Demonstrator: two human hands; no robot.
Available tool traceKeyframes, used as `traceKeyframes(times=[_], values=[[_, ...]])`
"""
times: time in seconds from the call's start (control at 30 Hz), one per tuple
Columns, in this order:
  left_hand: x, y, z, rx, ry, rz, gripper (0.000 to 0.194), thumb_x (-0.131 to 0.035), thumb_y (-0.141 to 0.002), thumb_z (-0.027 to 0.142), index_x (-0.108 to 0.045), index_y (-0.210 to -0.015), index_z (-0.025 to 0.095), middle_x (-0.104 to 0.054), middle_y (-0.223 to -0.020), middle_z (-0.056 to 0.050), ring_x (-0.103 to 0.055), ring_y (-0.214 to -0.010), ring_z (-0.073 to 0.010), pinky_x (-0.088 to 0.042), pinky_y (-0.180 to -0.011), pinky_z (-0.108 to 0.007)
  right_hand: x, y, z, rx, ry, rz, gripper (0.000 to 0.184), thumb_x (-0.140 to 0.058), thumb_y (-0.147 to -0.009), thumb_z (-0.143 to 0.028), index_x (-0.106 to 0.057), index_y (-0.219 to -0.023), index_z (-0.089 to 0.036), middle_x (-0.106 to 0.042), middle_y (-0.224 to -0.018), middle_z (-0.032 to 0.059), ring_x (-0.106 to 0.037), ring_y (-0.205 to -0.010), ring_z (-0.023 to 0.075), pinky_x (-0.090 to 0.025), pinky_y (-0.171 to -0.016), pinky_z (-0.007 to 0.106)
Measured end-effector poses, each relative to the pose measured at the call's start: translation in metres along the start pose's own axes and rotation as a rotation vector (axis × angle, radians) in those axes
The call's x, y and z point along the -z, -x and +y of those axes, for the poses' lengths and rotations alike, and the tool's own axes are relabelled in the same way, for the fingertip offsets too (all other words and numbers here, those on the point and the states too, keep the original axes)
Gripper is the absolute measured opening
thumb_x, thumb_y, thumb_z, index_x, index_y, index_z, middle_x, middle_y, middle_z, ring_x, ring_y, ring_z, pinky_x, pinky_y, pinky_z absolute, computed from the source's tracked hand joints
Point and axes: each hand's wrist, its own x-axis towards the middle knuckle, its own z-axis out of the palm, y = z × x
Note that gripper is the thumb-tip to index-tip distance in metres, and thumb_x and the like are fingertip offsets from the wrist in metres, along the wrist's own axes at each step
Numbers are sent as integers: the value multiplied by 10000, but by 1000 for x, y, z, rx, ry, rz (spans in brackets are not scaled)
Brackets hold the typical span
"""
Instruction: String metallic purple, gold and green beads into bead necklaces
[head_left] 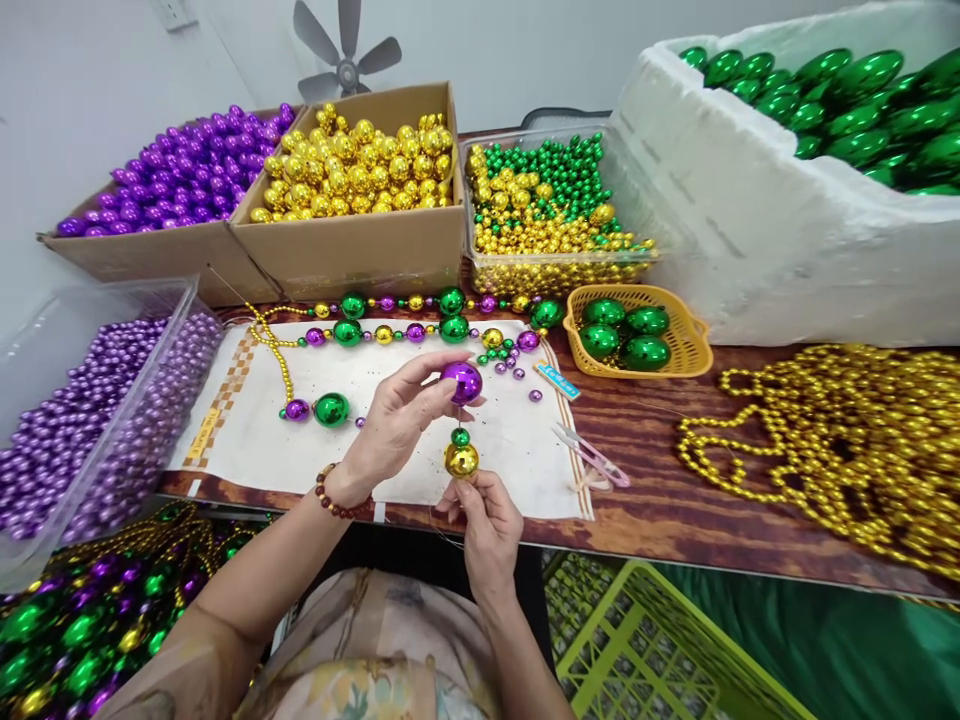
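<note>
In the head view my left hand (401, 415) pinches a shiny purple bead (462, 382) above the white cloth (405, 460). Just below that bead a small green bead (460, 437) sits on top of a gold bead (461, 461), with a thin line running up to the purple one. My right hand (487, 525) has its fingers closed at the underside of the gold bead, where a thin wire or thread shows. Behind my hands a bead strand (416, 333) in purple, green and gold lies in rows on the cloth. Loose small beads (519, 373) lie right of the purple bead.
Boxes of purple beads (180, 170) and gold beads (360, 165) stand behind, beside a clear bin (555, 260). An orange basket (701, 345) holds large green beads. Pink-handled scissors (600, 460) lie at the cloth's right edge. Gold bead chains (847, 440) are heaped on the right.
</note>
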Motion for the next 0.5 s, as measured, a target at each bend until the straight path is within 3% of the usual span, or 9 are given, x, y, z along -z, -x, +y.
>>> traceKeyframes(times=[0.23,0.5], values=[[0,3,6,-90,-61,4,268,-819,-823,250,-765,-1085,265,-734,-1045,-27,-698,-894,-123,-604,-826,-241,7,0,-3,93,54,-7,208,-612,-963,-329,-648,-816,-186,-661,-632,-8,-579,-542,114,-452,-532,217],[-1,-2,1,-63,11,98,265,-868,-765,328,-788,-1000,234,-719,-907,-14,-677,-768,-109,-599,-712,-234,2,5,-3,138,59,49,204,-602,-975,-292,-634,-803,-186,-649,-635,-17,-603,-541,110,-459,-528,206]])
